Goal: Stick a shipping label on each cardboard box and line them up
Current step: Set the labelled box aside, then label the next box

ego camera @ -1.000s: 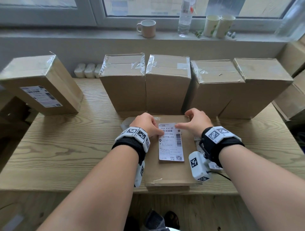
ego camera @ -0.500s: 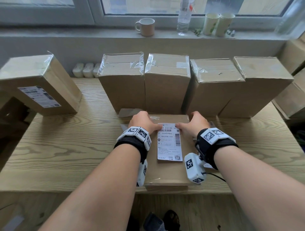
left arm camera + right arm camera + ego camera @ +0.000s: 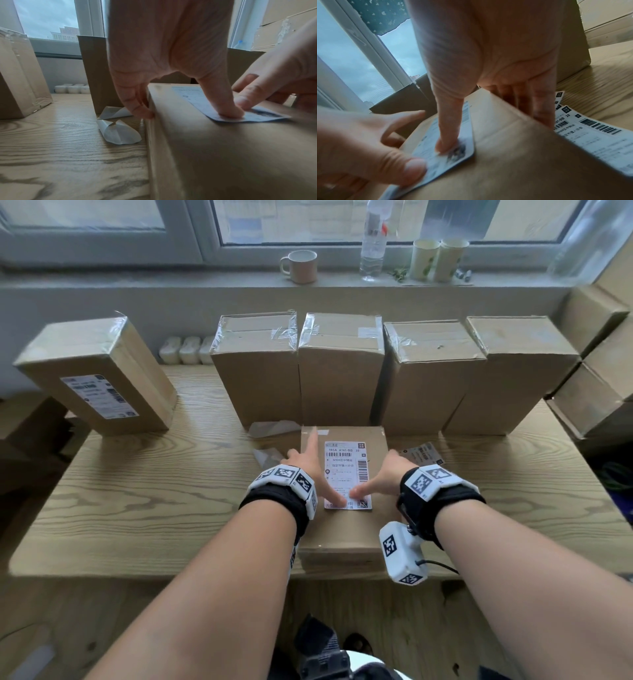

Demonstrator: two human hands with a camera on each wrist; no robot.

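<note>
In the head view, a flat brown cardboard box (image 3: 344, 491) lies at the near edge of the pale wooden table (image 3: 137, 501), at 6 o'clock. A white printed shipping label (image 3: 347, 474) sits on its top face. The left hand (image 3: 310, 470) has fingers spread straight, thumb pressing the label's near end; the right hand (image 3: 383, 477) does likewise, thumb tip beside the other. At 12 o'clock four upright brown taped boxes (image 3: 342, 371) stand side by side; all are shut, so contents cannot be told. At 10 o'clock a fifth upright box with a label (image 3: 99, 378) stands apart. A white mug (image 3: 301, 266) rests on the window sill.

The left wrist view shows the thumb (image 3: 224, 106) flat on the label, the fingers down the box's left side, and curled white backing papers (image 3: 116, 129) on the table at 9 o'clock.

The right wrist view shows the thumb (image 3: 448, 128) pressing the label and the fingers over the box's right edge, with loose spare labels (image 3: 594, 136) at 3 o'clock.
</note>
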